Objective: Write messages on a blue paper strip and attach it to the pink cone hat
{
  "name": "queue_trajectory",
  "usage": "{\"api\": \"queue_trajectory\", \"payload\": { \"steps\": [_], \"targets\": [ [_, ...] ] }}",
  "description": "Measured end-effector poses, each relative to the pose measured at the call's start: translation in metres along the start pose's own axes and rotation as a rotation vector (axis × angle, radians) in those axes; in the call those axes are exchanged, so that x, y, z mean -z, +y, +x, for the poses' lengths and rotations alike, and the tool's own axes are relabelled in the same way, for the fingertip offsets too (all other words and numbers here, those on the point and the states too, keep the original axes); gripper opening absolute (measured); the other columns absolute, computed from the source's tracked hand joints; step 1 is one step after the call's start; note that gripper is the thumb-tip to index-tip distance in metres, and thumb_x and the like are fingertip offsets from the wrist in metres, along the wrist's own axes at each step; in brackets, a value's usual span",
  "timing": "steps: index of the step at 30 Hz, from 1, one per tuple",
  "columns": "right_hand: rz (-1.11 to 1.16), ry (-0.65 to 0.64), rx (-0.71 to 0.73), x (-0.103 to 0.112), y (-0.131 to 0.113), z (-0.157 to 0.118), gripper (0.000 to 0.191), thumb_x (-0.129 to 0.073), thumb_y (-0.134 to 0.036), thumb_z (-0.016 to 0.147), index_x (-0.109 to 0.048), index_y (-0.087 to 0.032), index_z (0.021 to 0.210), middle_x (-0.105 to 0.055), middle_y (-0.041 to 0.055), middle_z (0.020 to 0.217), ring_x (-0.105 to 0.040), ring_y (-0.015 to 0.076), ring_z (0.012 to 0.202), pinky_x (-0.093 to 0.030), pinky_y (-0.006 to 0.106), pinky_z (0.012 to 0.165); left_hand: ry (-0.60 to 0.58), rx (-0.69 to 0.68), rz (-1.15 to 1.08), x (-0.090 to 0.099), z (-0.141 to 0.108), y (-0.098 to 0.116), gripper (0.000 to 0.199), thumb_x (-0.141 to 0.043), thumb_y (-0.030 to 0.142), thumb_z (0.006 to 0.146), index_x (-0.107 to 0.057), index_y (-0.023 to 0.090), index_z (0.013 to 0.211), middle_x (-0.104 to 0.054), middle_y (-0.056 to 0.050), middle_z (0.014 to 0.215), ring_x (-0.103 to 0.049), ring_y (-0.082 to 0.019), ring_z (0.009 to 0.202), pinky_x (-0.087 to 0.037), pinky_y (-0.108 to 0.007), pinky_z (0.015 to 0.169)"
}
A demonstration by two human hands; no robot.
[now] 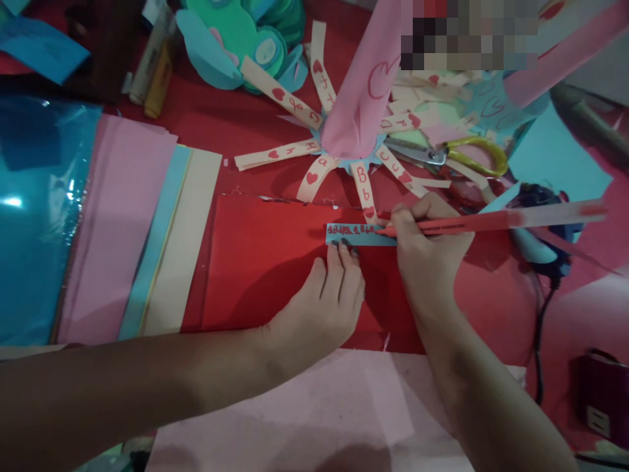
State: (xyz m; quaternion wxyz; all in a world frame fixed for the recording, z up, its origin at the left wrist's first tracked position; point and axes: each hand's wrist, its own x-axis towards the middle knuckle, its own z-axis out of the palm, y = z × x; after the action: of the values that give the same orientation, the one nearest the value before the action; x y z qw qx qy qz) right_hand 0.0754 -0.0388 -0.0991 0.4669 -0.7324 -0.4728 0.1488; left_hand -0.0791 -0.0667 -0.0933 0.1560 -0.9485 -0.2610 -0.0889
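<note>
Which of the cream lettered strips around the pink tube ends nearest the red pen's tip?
The strip marked B b: its heart end lies by the blue strip, near the tip of the red pen; every other one ends farther off.

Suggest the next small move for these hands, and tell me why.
Probably, the right hand should ease the red marker a little further right along the blue strip. Its tip is at the end of the red lettering, bare blue shows beyond it, and the left hand touches the strip's lower edge.
</note>
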Motion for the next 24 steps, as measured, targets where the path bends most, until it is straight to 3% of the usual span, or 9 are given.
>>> {"api": "queue_trajectory", "payload": {
  "steps": [16, 24],
  "targets": [
    [0.018, 0.043, -0.036, -0.0003, 0.0031, 0.0018, 0.034, -0.055, -0.02, 0.077, -0.033, -0.021, 0.051, -0.033, -0.0076, 0.046, -0.033, 0.0064, 0.042, -0.031, 0.023, 0.044, 0.001, 0.002, 0.012, -0.0011, -0.0003, 0.0009, 0.04, -0.048, 0.025, 0.087, -0.058, -0.003, 0.114, -0.064, -0.021, 0.111, -0.063, -0.027, 0.1, -0.051, -0.032, 0.079],
    [0.002, 0.074, 0.036, -0.0005, 0.0009, 0.0026, 0.035, -0.054, -0.012, 0.075, -0.03, -0.021, 0.051, -0.03, -0.0073, 0.048, -0.033, 0.0065, 0.044, -0.031, 0.022, 0.045, -0.004, 0.002, 0.017, -0.0009, -0.001, 0.0011, 0.041, -0.048, 0.026, 0.086, -0.058, -0.003, 0.114, -0.065, -0.019, 0.111, -0.062, -0.027, 0.1, -0.051, -0.032, 0.079]
  ]
}}
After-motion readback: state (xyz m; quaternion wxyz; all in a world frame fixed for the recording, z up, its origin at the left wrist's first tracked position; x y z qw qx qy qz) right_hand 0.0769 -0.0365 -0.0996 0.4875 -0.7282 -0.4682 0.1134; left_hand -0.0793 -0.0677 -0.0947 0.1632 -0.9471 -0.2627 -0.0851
